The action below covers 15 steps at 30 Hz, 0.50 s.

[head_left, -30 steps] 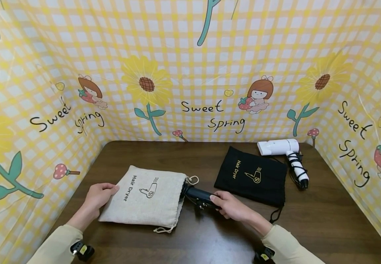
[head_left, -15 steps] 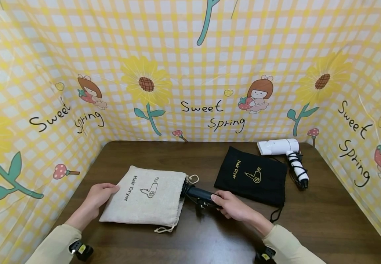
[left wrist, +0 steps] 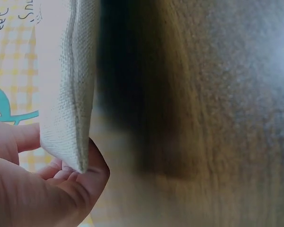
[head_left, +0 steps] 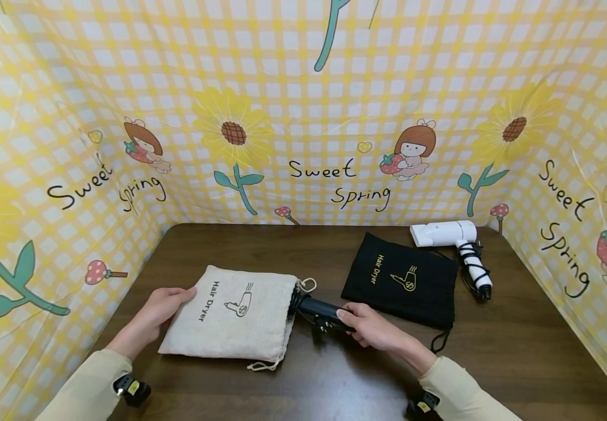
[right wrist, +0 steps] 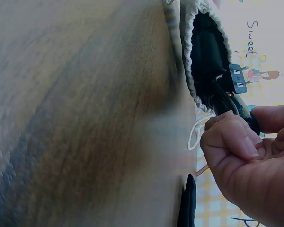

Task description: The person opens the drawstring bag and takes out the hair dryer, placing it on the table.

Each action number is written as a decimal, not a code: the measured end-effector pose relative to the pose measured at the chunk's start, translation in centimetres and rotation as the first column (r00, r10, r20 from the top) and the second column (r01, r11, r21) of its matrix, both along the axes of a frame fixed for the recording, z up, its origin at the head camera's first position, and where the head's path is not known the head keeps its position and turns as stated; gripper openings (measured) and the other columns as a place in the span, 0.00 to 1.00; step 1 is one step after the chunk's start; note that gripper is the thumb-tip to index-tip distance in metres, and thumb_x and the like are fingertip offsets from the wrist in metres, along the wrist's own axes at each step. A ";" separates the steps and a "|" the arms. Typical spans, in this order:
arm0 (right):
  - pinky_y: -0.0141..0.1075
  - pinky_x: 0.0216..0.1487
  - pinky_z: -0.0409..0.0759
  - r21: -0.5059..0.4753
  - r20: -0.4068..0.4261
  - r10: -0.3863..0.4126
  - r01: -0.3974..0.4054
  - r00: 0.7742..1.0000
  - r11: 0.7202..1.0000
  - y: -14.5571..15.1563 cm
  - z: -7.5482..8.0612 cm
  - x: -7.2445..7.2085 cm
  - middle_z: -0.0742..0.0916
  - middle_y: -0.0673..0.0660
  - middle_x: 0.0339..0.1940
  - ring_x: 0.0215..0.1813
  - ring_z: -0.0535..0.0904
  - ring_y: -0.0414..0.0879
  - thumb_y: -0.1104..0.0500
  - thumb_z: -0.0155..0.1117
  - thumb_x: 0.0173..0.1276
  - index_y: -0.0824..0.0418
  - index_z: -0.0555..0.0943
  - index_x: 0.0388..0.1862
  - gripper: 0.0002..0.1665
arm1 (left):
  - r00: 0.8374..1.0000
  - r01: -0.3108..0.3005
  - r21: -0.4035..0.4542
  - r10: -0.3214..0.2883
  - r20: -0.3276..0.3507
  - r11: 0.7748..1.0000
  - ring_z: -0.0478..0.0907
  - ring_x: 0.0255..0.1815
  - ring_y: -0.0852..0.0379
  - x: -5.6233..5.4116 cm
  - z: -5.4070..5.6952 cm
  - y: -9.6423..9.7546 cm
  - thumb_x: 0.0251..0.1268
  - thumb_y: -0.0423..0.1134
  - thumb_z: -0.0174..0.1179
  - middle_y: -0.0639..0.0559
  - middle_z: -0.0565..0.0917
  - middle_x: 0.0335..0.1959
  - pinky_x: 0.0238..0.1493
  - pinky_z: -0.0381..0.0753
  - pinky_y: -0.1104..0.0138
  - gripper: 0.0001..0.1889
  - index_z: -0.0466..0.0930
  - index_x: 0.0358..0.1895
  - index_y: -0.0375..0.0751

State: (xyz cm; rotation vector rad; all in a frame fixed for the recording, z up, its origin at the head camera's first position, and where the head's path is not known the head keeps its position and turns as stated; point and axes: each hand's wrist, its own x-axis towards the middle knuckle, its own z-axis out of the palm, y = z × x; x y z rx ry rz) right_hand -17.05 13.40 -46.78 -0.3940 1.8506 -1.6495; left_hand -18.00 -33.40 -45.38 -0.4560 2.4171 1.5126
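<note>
A cream cloth drawstring bag (head_left: 214,337) printed "Hair Dryer" lies at centre left, its gathered mouth facing right. My left hand (head_left: 160,313) pinches the bag's closed end near the far left corner, thumb on top and fingers beneath, as the left wrist view shows. Out of the mouth sticks the handle of a black hair dryer (head_left: 320,312); the rest is hidden inside the bag. My right hand (head_left: 373,329) grips the handle's end. In the right wrist view, a two-pin plug (right wrist: 237,79) and black cord lie beside the handle at the bag's opening.
A black drawstring bag (head_left: 395,304) with gold print lies flat at the right. Behind it is a white hair dryer (head_left: 442,235) with its cord wound round the handle. Yellow checked cloth (head_left: 303,105) walls the brown table (head_left: 324,386) on the back and sides.
My left hand has shifted slightly up and right along the bag's closed end. The bag, the black hair dryer and my right hand have hardly moved.
</note>
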 end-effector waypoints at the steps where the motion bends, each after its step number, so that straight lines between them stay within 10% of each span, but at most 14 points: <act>1: 0.31 0.22 0.56 -0.002 0.003 0.000 0.000 1.000 1.000 0.0 0.0 0.0 0.68 0.52 0.24 0.20 0.56 0.40 0.55 0.46 0.89 0.68 0.69 0.45 0.16 | 1.000 -0.006 0.006 0.006 -0.001 1.000 0.81 0.33 0.56 0.0 0.0 0.0 0.83 0.49 0.56 0.52 0.85 0.33 0.35 0.79 0.62 0.26 0.77 0.60 0.22; 15: 0.31 0.22 0.55 -0.010 0.005 0.002 -0.002 1.000 1.000 0.3 -0.1 -0.1 0.69 0.52 0.25 0.20 0.55 0.40 0.55 0.45 0.89 0.71 0.68 0.48 0.17 | 0.996 -0.083 -0.006 0.083 -0.019 0.997 0.80 0.32 0.56 -0.2 -0.2 0.4 0.81 0.43 0.57 0.51 0.84 0.33 0.32 0.79 0.61 0.21 0.76 0.59 0.23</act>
